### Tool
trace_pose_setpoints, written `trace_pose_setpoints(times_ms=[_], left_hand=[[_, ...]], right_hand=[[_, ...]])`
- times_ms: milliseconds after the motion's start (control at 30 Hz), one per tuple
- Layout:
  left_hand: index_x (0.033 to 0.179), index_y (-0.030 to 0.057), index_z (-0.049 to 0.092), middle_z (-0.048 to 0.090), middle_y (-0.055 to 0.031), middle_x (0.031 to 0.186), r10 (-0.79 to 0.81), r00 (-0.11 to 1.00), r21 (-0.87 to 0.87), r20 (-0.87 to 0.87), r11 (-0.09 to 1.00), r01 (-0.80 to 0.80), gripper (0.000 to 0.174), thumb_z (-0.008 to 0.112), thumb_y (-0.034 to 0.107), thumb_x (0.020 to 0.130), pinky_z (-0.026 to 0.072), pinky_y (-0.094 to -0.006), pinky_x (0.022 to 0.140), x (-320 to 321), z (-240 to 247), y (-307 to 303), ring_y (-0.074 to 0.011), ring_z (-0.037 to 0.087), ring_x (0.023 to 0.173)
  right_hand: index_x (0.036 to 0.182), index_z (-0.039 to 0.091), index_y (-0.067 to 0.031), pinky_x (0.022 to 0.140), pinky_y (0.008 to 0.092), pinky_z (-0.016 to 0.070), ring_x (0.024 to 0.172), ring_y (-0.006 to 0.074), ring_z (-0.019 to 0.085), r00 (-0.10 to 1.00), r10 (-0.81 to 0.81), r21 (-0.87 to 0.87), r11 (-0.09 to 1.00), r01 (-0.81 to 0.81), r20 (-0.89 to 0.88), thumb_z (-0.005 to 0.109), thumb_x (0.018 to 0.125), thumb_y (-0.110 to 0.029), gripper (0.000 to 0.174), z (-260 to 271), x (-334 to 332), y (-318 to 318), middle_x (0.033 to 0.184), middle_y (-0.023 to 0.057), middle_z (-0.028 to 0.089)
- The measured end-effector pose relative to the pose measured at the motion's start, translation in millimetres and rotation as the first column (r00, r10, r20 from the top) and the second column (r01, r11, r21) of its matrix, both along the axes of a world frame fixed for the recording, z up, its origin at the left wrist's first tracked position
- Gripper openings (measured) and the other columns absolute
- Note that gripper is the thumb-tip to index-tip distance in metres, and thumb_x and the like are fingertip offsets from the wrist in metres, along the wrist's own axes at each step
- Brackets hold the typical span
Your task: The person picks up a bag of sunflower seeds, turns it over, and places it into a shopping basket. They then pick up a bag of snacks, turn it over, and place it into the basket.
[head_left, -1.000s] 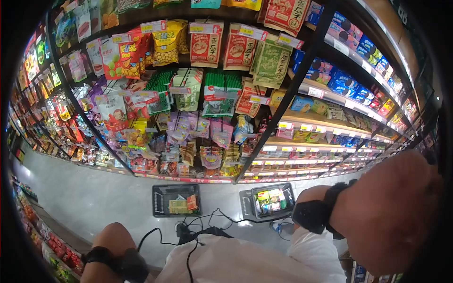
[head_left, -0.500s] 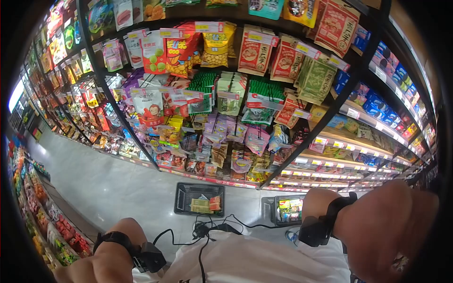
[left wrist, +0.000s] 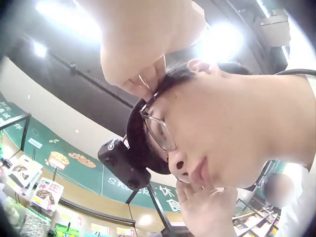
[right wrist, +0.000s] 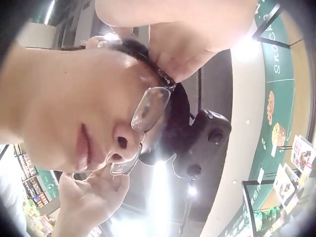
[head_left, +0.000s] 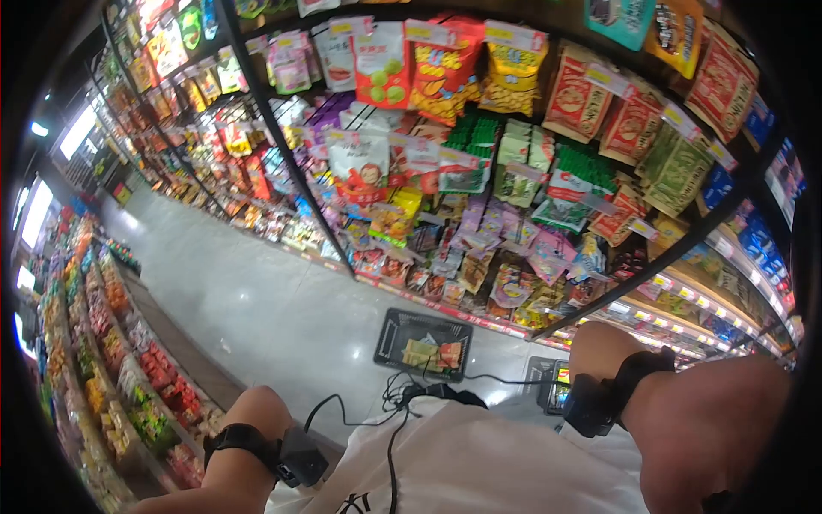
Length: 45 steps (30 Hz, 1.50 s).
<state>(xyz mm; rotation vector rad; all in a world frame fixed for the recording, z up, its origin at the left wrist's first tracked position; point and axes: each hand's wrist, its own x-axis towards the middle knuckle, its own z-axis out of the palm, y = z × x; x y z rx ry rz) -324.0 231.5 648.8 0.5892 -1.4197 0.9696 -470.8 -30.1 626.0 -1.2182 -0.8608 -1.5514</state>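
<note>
Snack shelves (head_left: 293, 150) ahead, basket (head_left: 390, 336) on the floor. Both your hands are up at your head: left hand (left wrist: 140, 47) and right hand (right wrist: 190, 42) each pinch the headband (left wrist: 134, 129) at a temple. The band is probably soft and stretchy, the camera (left wrist: 123, 163) on it rigid and front-heavy. Grip the band, not the lens.

we are in a shop, standing in a supermarket aisle. a tall black shelf rack (head_left: 289, 146) runs beside us, hung row on row with bright snack packets (head_left: 479, 171), and the rows carry small price tags (head_left: 428, 34). across the pale, shiny floor (head_left: 257, 300) a second run of stocked shelves (head_left: 111, 368) faces it. two black shopping baskets (head_left: 387, 336) sit on the floor with goods in them. overhead we see bright ceiling lights (left wrist: 217, 39) and a green wall sign (left wrist: 74, 163) with food pictures.
</note>
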Motion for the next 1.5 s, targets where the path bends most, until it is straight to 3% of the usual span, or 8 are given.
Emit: trace_pose_setpoints(times_ms=[200,300,367,467,533,667,900,1500], left_hand=[[0.137,0.0091,0.059,0.067,-0.0026,0.112,0.198,0.97,-0.202,0.14,0.965,-0.168,0.038,0.048,0.024,0.104,0.0511,-0.0278,0.088,5.2,6.6,-8.8,-0.0106,0.061,0.101],[0.136,0.0091,0.062,0.067,-0.0035,0.107,0.389,0.916,-0.432,0.094,0.845,-0.315,0.038,0.057,0.019,0.099,0.0508,-0.0277,0.088,-1.7,-1.4,-10.8,-0.0131,0.062,0.096],[0.11,0.0103,0.059,0.065,-0.0037,0.091,0.429,0.898,-0.42,-0.1,0.8,-0.429,0.015,0.059,0.015,0.095,0.0463,-0.0303,0.074,-11.6,-44.1,1.3,-0.0192,0.061,0.081],[0.083,0.0083,0.061,0.067,-0.0083,0.086,0.671,0.664,0.116,-0.33,0.727,-0.677,0.026,0.05,0.028,0.095,0.0461,-0.0399,0.068,-10.2,-102.5,0.8,-0.0252,0.063,0.078],[0.085,0.0017,0.07,0.072,-0.014,0.091,0.734,0.424,0.455,-0.531,0.669,-0.588,0.03,0.052,0.025,0.094,0.05,-0.0367,0.076,-21.4,-132.7,-11.9,-0.0279,0.067,0.082],[0.091,-0.0005,0.073,0.074,-0.0123,0.092,0.71,0.153,0.639,-0.688,0.692,-0.335,0.017,0.058,0.006,0.09,0.051,-0.0329,0.077,-48.8,-191.6,-27.9,-0.0227,0.067,0.083],[0.092,0.0034,0.074,0.074,-0.0081,0.092,0.776,-0.073,0.745,-0.627,0.568,-0.35,0.015,0.06,0.001,0.089,0.0505,-0.0299,0.071,-105.2,-212.9,-41.9,-0.0183,0.067,0.081],[0.093,0.0027,0.073,0.071,-0.007,0.09,0.786,-0.234,0.797,-0.572,0.464,-0.387,0.015,0.06,-0.001,0.087,0.052,-0.0301,0.071,-259.5,-209.3,54.5,-0.0181,0.066,0.08]], right_hand=[[0.133,0.062,-0.0127,0.111,0.0288,0.0412,0.126,0.0089,0.056,0.939,0.068,-0.143,0.99,-0.02,0.338,0.063,0.093,-0.021,0.041,16.1,30.1,2.1,0.136,-0.003,0.061],[0.131,0.063,-0.0174,0.11,0.0334,0.0398,0.128,0.0131,0.052,0.849,-0.338,-0.062,0.917,0.395,0.406,0.051,0.102,-0.036,0.037,-3.7,48.4,-21.6,0.134,-0.0036,0.063],[0.096,0.053,-0.0122,0.082,0.0342,0.0348,0.091,0.0161,0.049,0.816,-0.118,0.261,0.964,-0.041,0.566,0.06,0.086,-0.042,0.032,-23.8,69.5,-40.9,0.097,0.0004,0.05],[0.078,0.052,-0.0071,0.071,0.0354,0.0356,0.077,0.0189,0.05,0.969,0.243,0.237,0.939,-0.248,0.05,0.06,0.083,-0.042,0.036,-100.3,90.6,-84.3,0.079,0.0063,0.05],[0.08,0.056,-0.0051,0.07,0.0339,0.0394,0.074,0.0197,0.052,0.828,0.254,0.116,0.967,-0.227,-0.5,0.055,0.092,-0.038,0.035,-134.1,106.2,-100.7,0.076,0.0087,0.056],[0.077,0.064,0.0018,0.049,0.0246,0.0387,0.053,0.013,0.053,0.474,0.389,0.233,0.905,-0.355,-0.79,0.054,0.101,-0.033,0.043,-197.5,140.2,-109.5,0.066,0.009,0.061],[0.084,0.07,0.0043,0.056,0.0239,0.0481,0.063,0.0121,0.064,-0.035,0.381,0.316,0.709,-0.631,-0.924,0.061,0.096,-0.015,0.024,-223.6,144.5,-81.3,0.074,0.0084,0.068],[0.084,0.071,0.0037,0.057,0.0226,0.0496,0.062,0.0103,0.064,-0.107,0.257,0.216,0.446,-0.868,-0.961,0.063,0.095,-0.014,0.023,-217.0,76.4,88.1,0.071,0.0072,0.069]])
